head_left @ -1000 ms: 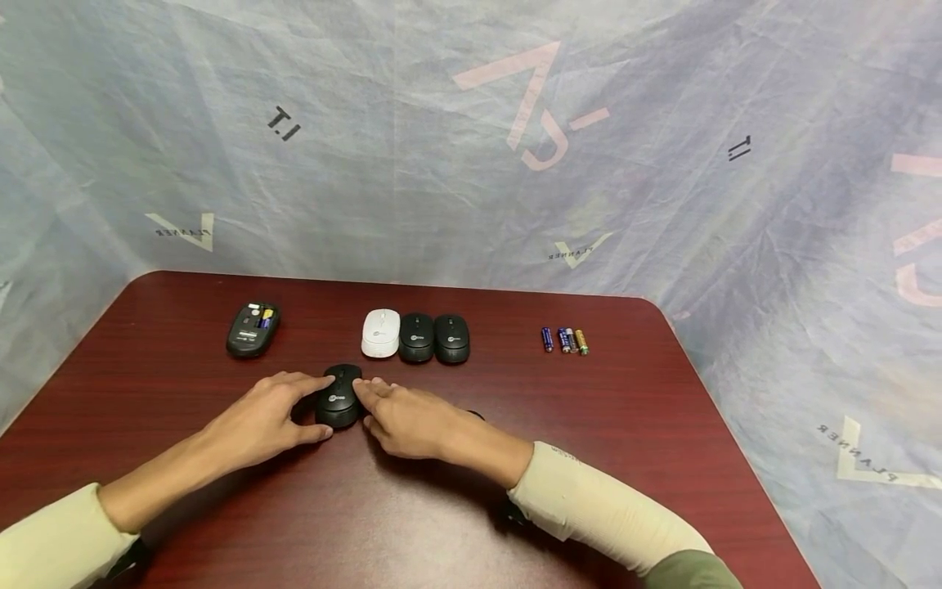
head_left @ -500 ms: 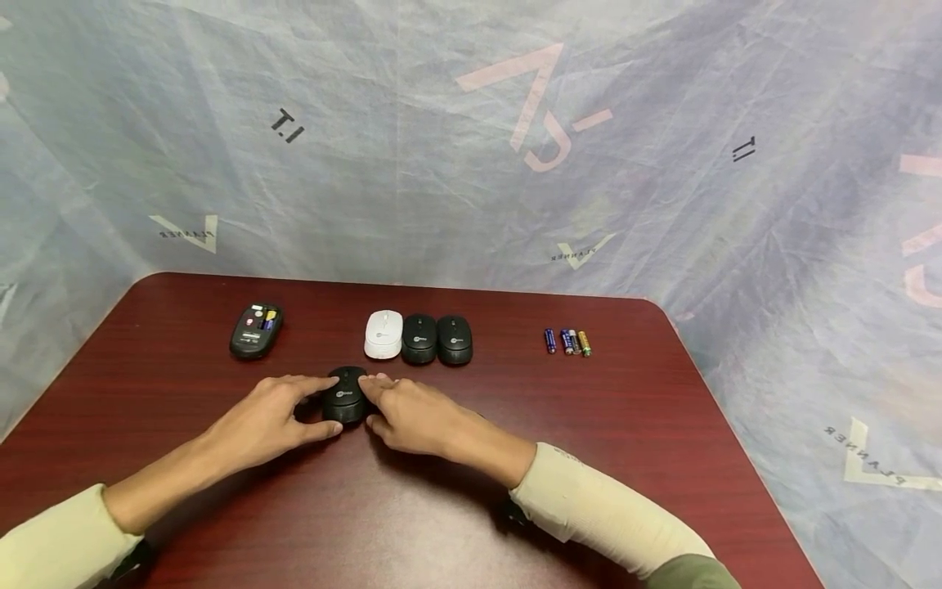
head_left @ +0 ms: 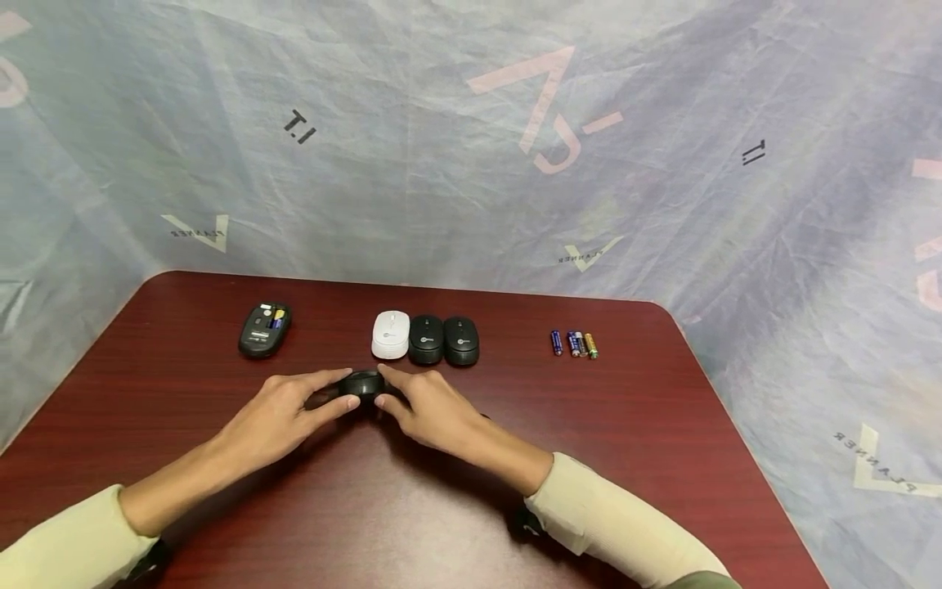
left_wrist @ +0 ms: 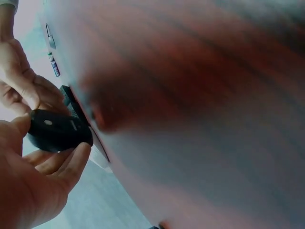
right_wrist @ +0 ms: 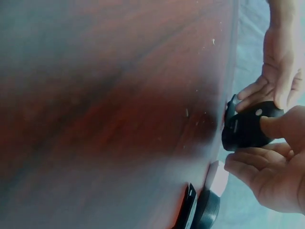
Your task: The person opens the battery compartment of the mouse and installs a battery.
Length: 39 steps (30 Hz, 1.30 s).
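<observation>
Both hands hold a black computer mouse (head_left: 361, 388) near the middle of the table. It is tipped up, showing its end in the head view. Its dark underside (left_wrist: 57, 130), with a pale round spot, faces the wrist cameras. On one side my left hand (head_left: 283, 413) grips it between thumb and fingers. Opposite, my right hand (head_left: 439, 415) pinches it with the thumb on the underside and fingers against the far face. In the right wrist view the mouse (right_wrist: 245, 130) sits between the two hands, above the tabletop.
Just behind stand a white mouse (head_left: 391, 335) and two black mice (head_left: 426, 339) in a row. At the back left an upturned mouse (head_left: 265, 331) shows batteries in its uncovered compartment. Several loose batteries (head_left: 574, 343) lie at the back right of the red-brown table (head_left: 412, 523).
The mouse lay flat with its logo upward between my hands; now both hands have lifted and tipped it so its top no longer shows. The whole scene has shifted slightly right in the head view.
</observation>
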Available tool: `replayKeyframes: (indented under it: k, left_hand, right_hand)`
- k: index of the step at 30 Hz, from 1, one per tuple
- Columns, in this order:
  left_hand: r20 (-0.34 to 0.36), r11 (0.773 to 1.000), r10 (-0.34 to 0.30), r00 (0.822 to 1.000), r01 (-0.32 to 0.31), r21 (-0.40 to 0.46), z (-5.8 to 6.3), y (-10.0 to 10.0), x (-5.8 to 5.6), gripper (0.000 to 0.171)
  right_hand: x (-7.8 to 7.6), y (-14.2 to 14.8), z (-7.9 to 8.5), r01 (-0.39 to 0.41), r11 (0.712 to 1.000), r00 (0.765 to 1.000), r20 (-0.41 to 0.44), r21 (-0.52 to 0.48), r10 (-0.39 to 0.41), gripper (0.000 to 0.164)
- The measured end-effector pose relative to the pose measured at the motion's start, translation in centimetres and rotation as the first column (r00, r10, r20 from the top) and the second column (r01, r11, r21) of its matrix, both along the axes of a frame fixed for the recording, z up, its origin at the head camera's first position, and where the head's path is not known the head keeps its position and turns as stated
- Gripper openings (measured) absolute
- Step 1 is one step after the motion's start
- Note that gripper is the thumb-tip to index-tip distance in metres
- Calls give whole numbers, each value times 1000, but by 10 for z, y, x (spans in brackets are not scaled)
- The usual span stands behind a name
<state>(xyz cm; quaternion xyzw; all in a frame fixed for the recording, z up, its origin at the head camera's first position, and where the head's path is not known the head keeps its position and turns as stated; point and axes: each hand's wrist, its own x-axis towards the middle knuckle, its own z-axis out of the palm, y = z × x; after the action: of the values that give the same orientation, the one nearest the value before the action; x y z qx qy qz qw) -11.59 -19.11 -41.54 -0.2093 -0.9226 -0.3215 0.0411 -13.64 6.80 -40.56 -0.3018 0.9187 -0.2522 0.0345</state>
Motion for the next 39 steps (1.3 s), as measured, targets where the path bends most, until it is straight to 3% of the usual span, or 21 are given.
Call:
replayKeyframes:
  k: [5, 9, 24, 33, 39]
  left_hand:
    - [-42, 998, 33, 999, -31, 53, 0, 9, 1, 53]
    - [-52, 994, 55, 997, -50, 96, -4, 17, 1, 57]
    - [-58, 983, 13, 998, -2, 184, -8, 37, -14, 47]
    - [59, 965, -31, 998, 14, 260, -5, 51, -23, 38]
    - [138, 926, -108, 985, 49, 373, -8, 61, -25, 38]
  right_hand:
    - [0, 6, 0, 23, 997, 1000, -14, -77, -24, 50]
    - [-2, 9, -2, 47, 991, 999, 22, -124, -45, 49]
    - [-2, 35, -1, 162, 947, 983, 130, -277, -130, 49]
    - [0, 47, 1, 240, 902, 965, 186, -359, -183, 45]
    - [0, 55, 3, 256, 876, 961, 205, -410, -185, 41]
